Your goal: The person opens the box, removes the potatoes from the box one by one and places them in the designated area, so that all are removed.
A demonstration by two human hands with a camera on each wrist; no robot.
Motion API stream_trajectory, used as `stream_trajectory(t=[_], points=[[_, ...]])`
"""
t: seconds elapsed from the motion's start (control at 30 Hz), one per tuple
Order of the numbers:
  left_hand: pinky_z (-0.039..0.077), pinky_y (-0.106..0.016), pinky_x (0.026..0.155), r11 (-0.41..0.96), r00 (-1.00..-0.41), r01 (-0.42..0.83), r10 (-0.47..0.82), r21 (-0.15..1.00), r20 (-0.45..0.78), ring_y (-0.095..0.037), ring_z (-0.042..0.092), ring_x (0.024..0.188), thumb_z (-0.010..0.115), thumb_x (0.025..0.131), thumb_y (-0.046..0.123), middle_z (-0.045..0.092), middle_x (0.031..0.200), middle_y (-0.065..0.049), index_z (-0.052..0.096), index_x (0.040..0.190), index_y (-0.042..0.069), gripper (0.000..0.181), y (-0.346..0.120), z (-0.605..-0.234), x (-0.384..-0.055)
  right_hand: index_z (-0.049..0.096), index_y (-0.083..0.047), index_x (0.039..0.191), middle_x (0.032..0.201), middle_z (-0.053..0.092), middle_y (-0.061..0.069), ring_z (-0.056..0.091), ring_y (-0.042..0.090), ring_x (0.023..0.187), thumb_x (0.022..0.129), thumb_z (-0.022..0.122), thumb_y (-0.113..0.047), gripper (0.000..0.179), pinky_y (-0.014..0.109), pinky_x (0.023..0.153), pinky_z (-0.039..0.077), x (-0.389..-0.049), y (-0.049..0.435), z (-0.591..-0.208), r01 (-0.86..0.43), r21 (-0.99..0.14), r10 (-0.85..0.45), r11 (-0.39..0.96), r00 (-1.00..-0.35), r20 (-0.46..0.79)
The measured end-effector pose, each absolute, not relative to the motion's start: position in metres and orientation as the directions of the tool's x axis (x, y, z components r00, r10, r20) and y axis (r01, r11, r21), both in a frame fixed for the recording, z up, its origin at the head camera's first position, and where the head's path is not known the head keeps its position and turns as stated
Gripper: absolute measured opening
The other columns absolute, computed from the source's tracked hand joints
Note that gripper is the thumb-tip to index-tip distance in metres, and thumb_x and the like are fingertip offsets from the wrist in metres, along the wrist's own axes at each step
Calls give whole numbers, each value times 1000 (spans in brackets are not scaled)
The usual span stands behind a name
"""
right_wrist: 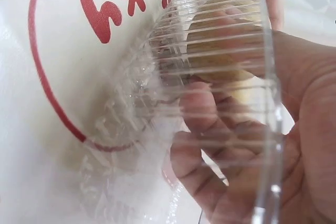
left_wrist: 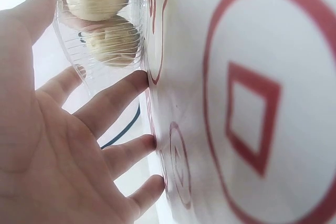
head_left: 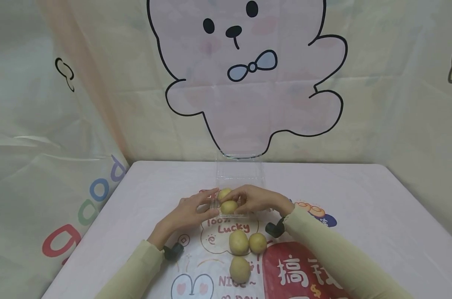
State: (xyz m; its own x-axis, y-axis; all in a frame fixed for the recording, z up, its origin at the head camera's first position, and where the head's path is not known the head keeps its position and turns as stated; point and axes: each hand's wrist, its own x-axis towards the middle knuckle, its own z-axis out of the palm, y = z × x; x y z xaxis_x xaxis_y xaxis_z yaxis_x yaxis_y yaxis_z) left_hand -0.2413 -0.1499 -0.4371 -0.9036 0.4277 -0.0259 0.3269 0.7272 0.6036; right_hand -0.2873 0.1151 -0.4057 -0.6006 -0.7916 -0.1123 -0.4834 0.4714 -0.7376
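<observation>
A clear ribbed plastic box stands on the table with its lid raised at the back. Two round yellow potatoes lie in it, the rear one and the front one. My right hand reaches in from the right, its thumb and fingers curled around the front potato. On the left, my left hand is beside the box with spread fingers. Its thumb touches the wall in the left wrist view, where its other fingertips rest near the tabletop. Ribbed plastic partly blurs the potato in the right wrist view.
Three loose potatoes lie nearer to me: a large one, a smaller one touching or close to its right, and another in front. A printed cloth covers the table. A curtain with a cartoon bear hangs behind.
</observation>
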Motion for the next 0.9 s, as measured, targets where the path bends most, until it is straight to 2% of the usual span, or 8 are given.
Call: stream_trajectory(t=[0.4,0.9], points=[[12,-73,121,738,-909,312,415,599,-38,-28,29,156,60,94,64,58,149,3,32,158,44,72,-150,-437,-240,68,-17,133,112,69,2,57,14,75,89,77,-10,45,23,66,50,-284,125,-400,-531,-715,-793,454,-607,-53],[14,-73,121,736,-903,331,428,591,-27,-29,31,155,58,93,66,59,149,2,31,158,45,73,-150,-438,-241,66,-18,136,115,68,0,57,17,86,90,78,-21,48,25,74,50,-279,134,-401,-574,-668,-770,473,-638,2]])
